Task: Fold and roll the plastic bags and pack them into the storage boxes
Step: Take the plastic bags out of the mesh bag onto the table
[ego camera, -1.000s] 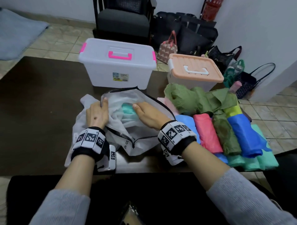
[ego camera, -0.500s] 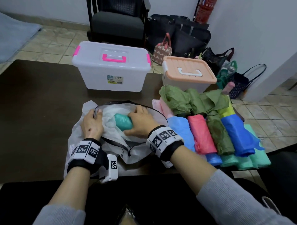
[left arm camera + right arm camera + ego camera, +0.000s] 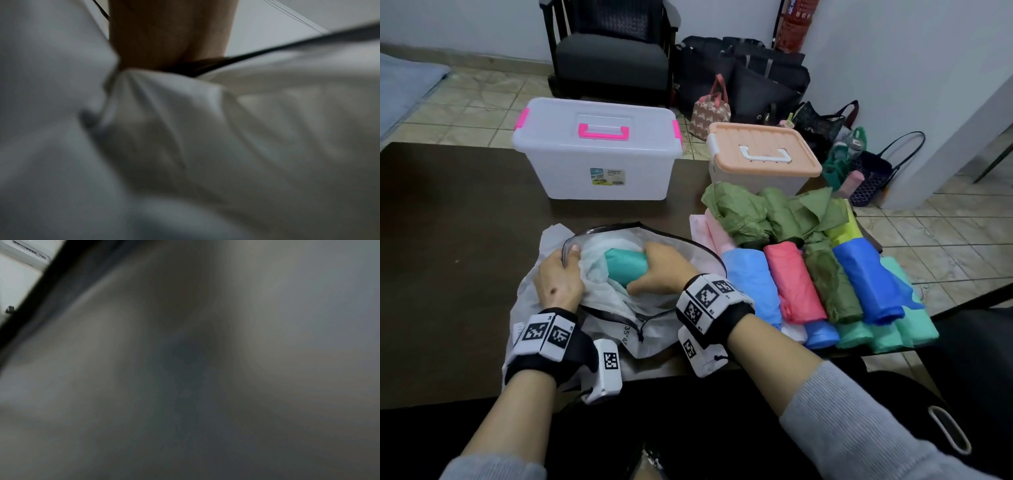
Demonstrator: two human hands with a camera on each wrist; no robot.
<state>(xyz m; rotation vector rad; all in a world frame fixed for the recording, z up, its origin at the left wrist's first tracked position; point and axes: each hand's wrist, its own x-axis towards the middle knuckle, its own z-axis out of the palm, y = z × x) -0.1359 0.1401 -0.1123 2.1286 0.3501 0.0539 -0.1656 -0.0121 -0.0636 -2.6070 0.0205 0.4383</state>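
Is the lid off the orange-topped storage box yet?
No, in the head view the orange lid sits flat and closed on the storage box, its white handle lying down.

Both forearms extended forward, wrists banded. Left hand [image 3: 560, 281] laid palm-down, thumb pinched closed. Right hand [image 3: 659, 270] curled, fingers wrapped in a grip.

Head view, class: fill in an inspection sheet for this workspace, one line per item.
Surface: dark table, partly covered.
Job's things: teal roll in the zip pouch; clear box and peach box, lids on; rolled bags in a row at right.
Clutter: crumpled green bags.
Grippers: left hand holds the pouch rim; right hand grips the teal roll.
Cables: nothing seen.
Surroundings: tiled floor, chair, dark bags by the wall.
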